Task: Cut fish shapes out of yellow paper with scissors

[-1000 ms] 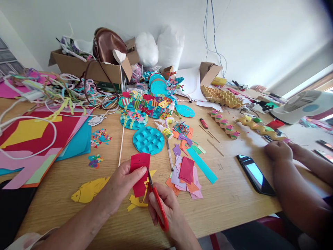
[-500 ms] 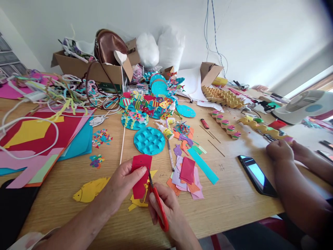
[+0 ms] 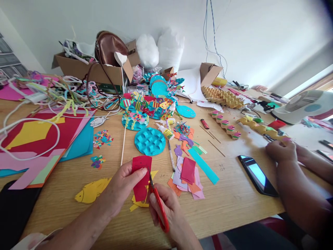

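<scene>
My left hand [image 3: 129, 181] pinches a strip of red paper [image 3: 140, 189] between thumb and fingers. Red-handled scissors [image 3: 160, 211] are gripped in my right hand [image 3: 169, 205], their dark blades at the right edge of the red paper. Whether the blades have paper between them, I cannot tell. Yellow paper scraps [image 3: 140, 202] lie on the table beneath the red paper. Left of them rests a yellow paper fish [image 3: 90, 190], partly covered by my left forearm. A blue disc with curled paper strips [image 3: 150, 141] lies just beyond my hands.
Paper pieces [image 3: 187, 170] and a pen [image 3: 171, 156] lie right of my hands. A phone [image 3: 256, 175] is near another person's hands [image 3: 282, 151], which touch a painted egg-carton strip [image 3: 265, 128]. Stacked coloured sheets [image 3: 56, 135] cover the left side. A cardboard box [image 3: 85, 71] stands behind.
The red paper's lower end has shifted slightly down. My hands and the scissors stay nearly in place. The other person's hand has turned a little at the egg-carton strip.
</scene>
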### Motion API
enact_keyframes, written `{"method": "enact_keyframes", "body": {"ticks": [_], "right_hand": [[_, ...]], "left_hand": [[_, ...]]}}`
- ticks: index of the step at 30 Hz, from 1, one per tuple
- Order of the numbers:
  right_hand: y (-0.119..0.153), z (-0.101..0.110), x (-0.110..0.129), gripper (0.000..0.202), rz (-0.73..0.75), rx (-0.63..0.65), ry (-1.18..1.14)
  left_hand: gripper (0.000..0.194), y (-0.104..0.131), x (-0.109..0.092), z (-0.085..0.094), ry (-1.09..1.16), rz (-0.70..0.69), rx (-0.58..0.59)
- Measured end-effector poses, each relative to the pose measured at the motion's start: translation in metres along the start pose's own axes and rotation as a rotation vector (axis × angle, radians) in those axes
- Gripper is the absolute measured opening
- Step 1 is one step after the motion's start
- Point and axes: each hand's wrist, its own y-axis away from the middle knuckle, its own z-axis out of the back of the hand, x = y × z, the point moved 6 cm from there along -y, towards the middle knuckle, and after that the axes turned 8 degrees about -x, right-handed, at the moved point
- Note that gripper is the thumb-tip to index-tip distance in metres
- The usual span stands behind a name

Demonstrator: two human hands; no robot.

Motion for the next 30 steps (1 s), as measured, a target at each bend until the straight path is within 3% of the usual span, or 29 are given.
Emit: {"method": "enact_keyframes", "body": {"ticks": [17,30], "right_hand": [[-0.01,-0.01,0.011,0.054,-0.036,0.007,0.158],[-0.017,-0.015,0.01,0.049,-0.041,0.03,0.151]], "left_hand": [[0.015,-0.001,-0.014,0.016,-0.033,-0.052,-0.077],[0.013,-0.004,-0.01,0.025,0.022,0.05,-0.065]]}}
